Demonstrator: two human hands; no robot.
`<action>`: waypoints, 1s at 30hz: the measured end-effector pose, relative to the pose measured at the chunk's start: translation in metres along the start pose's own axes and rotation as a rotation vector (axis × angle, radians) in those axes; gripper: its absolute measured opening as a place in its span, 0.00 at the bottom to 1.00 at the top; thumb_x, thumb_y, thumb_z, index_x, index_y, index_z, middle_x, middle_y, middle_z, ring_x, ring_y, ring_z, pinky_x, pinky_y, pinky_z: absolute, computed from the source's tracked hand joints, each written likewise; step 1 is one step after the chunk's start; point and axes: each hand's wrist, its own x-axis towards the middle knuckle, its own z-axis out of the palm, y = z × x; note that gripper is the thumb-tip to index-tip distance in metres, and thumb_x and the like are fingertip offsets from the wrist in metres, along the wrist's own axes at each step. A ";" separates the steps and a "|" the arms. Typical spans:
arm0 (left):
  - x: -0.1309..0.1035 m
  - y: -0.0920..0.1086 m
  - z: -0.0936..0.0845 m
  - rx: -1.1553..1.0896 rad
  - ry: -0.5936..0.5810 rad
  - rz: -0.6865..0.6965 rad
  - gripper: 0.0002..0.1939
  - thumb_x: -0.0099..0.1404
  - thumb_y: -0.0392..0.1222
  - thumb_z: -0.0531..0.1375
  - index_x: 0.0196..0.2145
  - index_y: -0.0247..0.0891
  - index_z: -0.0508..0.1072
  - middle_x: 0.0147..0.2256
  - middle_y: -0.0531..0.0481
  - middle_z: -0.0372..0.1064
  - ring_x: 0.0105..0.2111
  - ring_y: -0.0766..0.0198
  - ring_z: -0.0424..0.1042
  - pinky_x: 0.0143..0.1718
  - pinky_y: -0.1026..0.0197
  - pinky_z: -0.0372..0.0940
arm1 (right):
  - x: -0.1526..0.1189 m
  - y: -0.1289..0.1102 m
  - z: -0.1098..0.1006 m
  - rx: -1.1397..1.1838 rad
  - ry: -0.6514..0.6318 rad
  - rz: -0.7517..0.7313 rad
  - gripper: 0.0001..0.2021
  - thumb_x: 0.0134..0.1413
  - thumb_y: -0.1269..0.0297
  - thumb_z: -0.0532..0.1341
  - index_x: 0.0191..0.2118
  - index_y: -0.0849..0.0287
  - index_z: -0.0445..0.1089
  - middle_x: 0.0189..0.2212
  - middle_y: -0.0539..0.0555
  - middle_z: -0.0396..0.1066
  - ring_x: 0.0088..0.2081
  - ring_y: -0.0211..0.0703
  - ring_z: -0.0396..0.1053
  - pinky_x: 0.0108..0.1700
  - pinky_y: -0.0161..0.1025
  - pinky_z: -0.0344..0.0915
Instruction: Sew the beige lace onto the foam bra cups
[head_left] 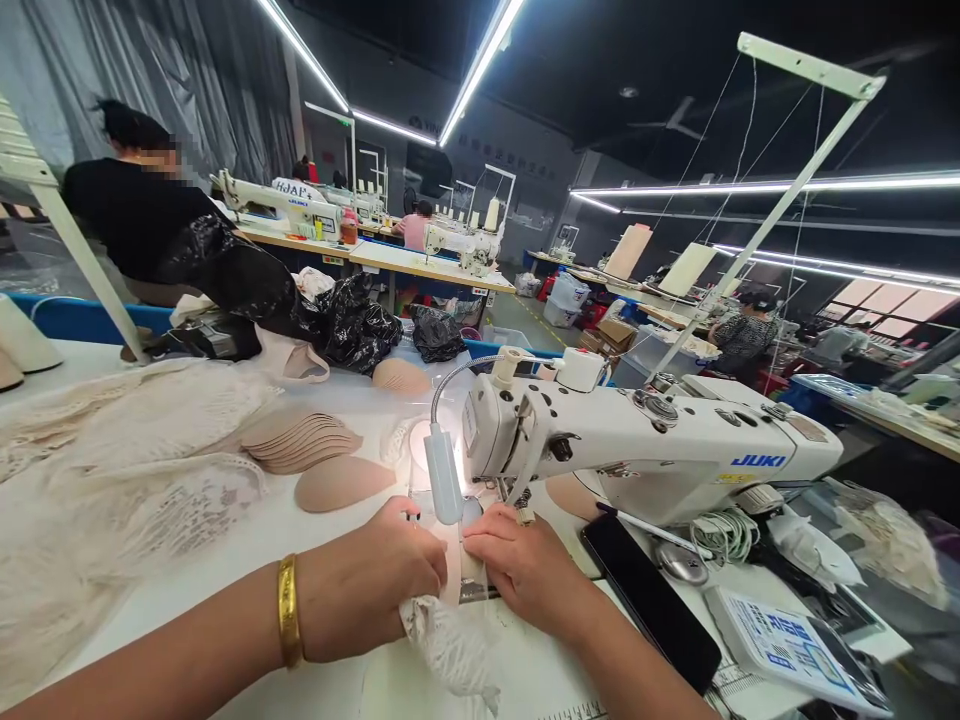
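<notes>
My left hand (367, 575), with a gold bangle at the wrist, is closed on a pale lace fabric (450, 645) whose loose end hangs toward me. A small dark thing shows by its index finger, too little to name. Just below the head of a white JUKI sewing machine (637, 440), my right hand (529, 565) presses its fingertips on the same fabric. A gooseneck lamp (444, 480) lights that spot and partly covers the needle area. Left of my hands lie a beige foam cup (341, 484) and a fanned stack of cups (300, 447).
Cream lace pieces (135, 430) cover the table's left side. Right of my hands lie a black phone (651, 600), a white-and-blue box (795, 645) and a coiled cord (724, 535). Black plastic bags (349, 325) sit beyond the table. A co-worker (142, 210) sits at back left.
</notes>
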 end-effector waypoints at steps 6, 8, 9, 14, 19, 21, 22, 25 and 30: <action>0.004 -0.005 0.000 -0.026 0.117 0.060 0.11 0.47 0.23 0.57 0.19 0.39 0.64 0.28 0.56 0.76 0.25 0.65 0.65 0.47 0.53 0.53 | -0.002 0.008 0.002 -0.062 -0.113 -0.016 0.21 0.63 0.78 0.56 0.50 0.47 0.78 0.44 0.52 0.82 0.44 0.50 0.74 0.48 0.46 0.68; 0.004 -0.005 -0.001 -0.010 0.108 0.060 0.11 0.48 0.23 0.57 0.20 0.39 0.65 0.29 0.56 0.76 0.25 0.65 0.65 0.46 0.53 0.53 | -0.002 0.008 0.002 -0.089 -0.120 -0.018 0.22 0.63 0.79 0.55 0.50 0.48 0.78 0.44 0.52 0.82 0.44 0.50 0.74 0.48 0.46 0.68; 0.004 -0.005 -0.001 0.007 0.088 0.053 0.11 0.49 0.23 0.57 0.20 0.39 0.66 0.30 0.56 0.77 0.25 0.65 0.66 0.46 0.53 0.53 | -0.002 0.008 0.002 -0.105 -0.129 -0.022 0.22 0.62 0.79 0.54 0.50 0.48 0.78 0.45 0.52 0.82 0.45 0.50 0.74 0.48 0.46 0.68; 0.002 -0.005 -0.001 0.052 -0.007 0.012 0.10 0.53 0.24 0.59 0.22 0.38 0.67 0.36 0.56 0.79 0.28 0.65 0.68 0.47 0.52 0.52 | -0.004 0.009 0.002 -0.161 -0.173 -0.026 0.23 0.60 0.81 0.54 0.50 0.50 0.77 0.46 0.52 0.82 0.46 0.50 0.74 0.49 0.46 0.69; -0.002 -0.013 0.008 -0.002 0.092 0.052 0.09 0.55 0.26 0.59 0.23 0.38 0.70 0.35 0.59 0.76 0.28 0.68 0.67 0.49 0.52 0.51 | -0.007 0.011 0.002 -0.219 -0.196 -0.012 0.21 0.60 0.81 0.56 0.50 0.51 0.76 0.48 0.53 0.81 0.46 0.49 0.75 0.47 0.44 0.70; -0.003 -0.018 0.010 0.009 0.087 0.038 0.09 0.54 0.26 0.60 0.23 0.39 0.71 0.36 0.60 0.77 0.28 0.68 0.68 0.50 0.51 0.51 | -0.007 0.012 0.002 -0.245 -0.197 -0.016 0.20 0.59 0.82 0.57 0.49 0.52 0.76 0.49 0.53 0.81 0.46 0.49 0.75 0.46 0.44 0.70; -0.003 -0.020 0.011 0.021 0.082 0.027 0.09 0.54 0.26 0.61 0.24 0.39 0.71 0.37 0.60 0.77 0.29 0.68 0.68 0.51 0.51 0.51 | -0.008 0.012 0.002 -0.253 -0.192 -0.017 0.20 0.59 0.82 0.57 0.49 0.52 0.76 0.50 0.54 0.81 0.46 0.49 0.75 0.46 0.44 0.70; -0.001 -0.024 0.010 0.065 0.065 -0.001 0.11 0.52 0.24 0.61 0.25 0.40 0.73 0.39 0.62 0.78 0.30 0.67 0.70 0.53 0.50 0.50 | -0.008 0.013 0.003 -0.261 -0.177 -0.014 0.20 0.59 0.82 0.57 0.48 0.52 0.76 0.50 0.54 0.80 0.46 0.49 0.75 0.46 0.43 0.70; 0.005 -0.027 0.004 0.177 0.117 0.030 0.14 0.51 0.21 0.60 0.23 0.40 0.70 0.32 0.64 0.78 0.30 0.66 0.71 0.53 0.53 0.52 | -0.009 0.015 0.004 -0.246 -0.167 -0.012 0.20 0.57 0.83 0.57 0.48 0.52 0.75 0.47 0.54 0.81 0.45 0.49 0.75 0.45 0.42 0.69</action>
